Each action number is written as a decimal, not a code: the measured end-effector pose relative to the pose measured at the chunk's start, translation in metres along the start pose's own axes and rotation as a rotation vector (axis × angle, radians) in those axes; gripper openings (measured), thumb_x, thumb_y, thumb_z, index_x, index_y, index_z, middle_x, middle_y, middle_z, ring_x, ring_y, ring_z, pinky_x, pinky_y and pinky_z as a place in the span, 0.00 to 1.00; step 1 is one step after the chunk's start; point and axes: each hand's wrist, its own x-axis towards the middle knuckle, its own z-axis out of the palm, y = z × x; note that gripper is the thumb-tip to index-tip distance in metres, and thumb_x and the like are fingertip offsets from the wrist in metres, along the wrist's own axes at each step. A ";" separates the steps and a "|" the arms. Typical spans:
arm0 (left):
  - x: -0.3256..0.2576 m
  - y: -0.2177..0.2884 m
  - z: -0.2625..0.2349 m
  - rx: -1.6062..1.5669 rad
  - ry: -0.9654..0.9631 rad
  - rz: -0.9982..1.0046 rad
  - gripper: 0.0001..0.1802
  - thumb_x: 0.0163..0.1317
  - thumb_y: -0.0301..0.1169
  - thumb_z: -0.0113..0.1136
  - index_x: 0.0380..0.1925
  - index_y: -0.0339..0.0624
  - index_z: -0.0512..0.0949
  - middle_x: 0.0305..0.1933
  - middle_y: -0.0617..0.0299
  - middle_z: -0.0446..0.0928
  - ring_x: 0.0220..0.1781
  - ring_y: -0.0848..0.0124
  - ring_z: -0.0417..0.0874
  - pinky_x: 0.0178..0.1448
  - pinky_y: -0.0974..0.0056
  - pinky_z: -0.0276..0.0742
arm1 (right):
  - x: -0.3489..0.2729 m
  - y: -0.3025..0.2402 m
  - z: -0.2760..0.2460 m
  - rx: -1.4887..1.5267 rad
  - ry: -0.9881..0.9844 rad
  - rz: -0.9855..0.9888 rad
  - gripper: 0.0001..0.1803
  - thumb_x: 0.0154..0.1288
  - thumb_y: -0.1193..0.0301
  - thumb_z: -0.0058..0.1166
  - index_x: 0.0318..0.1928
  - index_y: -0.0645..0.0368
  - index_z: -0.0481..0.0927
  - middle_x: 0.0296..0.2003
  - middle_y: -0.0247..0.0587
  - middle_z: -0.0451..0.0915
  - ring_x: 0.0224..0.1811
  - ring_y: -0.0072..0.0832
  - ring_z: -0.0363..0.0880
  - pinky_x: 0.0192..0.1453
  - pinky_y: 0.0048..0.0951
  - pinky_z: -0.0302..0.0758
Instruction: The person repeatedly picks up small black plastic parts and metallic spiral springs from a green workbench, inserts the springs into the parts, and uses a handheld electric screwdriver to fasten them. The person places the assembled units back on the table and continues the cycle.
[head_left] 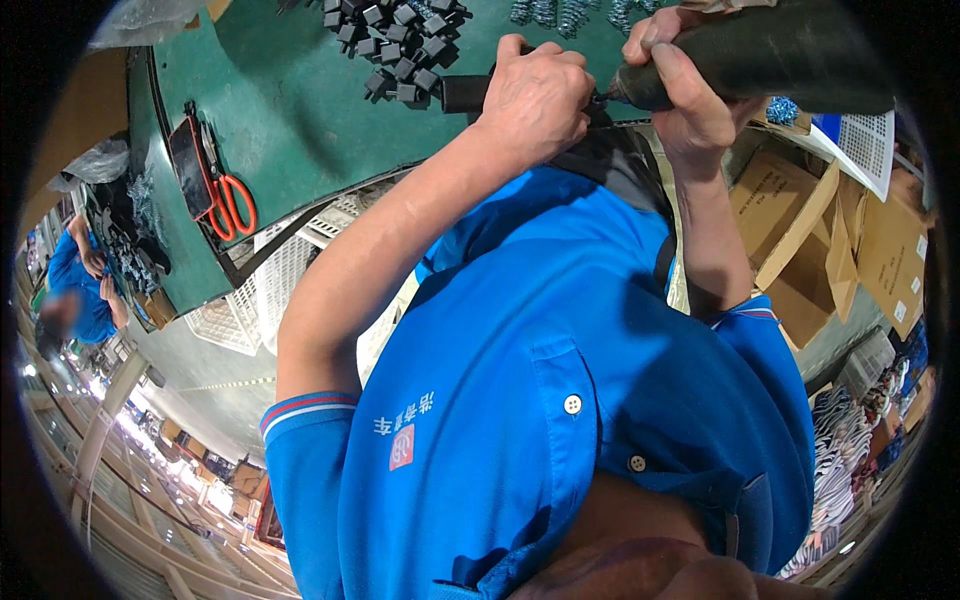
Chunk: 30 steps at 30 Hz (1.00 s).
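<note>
My left hand (pixel 540 95) is closed around a small black block-shaped part (pixel 465 92) at the near edge of the green table (pixel 290 110). My right hand (pixel 680 85) grips a dark, thick power screwdriver (pixel 770 55), whose tip meets the part just right of my left hand's fingers. A heap of several similar small black parts (pixel 400 45) lies on the table just behind my left hand. My blue polo shirt fills the middle and lower picture.
Red-handled scissors (pixel 232 205) and a dark flat tool (pixel 188 150) lie at the table's left edge. White plastic crates (pixel 270 280) sit below the table. Cardboard boxes (pixel 800 240) stack at the right. A person in blue (pixel 75 290) works far left.
</note>
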 end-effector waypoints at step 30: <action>-0.294 -0.072 -0.061 0.479 -0.435 -1.026 0.10 0.51 0.30 0.59 0.33 0.43 0.84 0.42 0.51 0.80 0.48 0.55 0.81 0.62 0.38 0.62 | 0.019 -0.008 -0.092 -1.200 0.171 0.143 0.25 0.59 0.64 0.65 0.51 0.69 0.76 0.39 0.51 0.83 0.37 0.37 0.82 0.45 0.36 0.77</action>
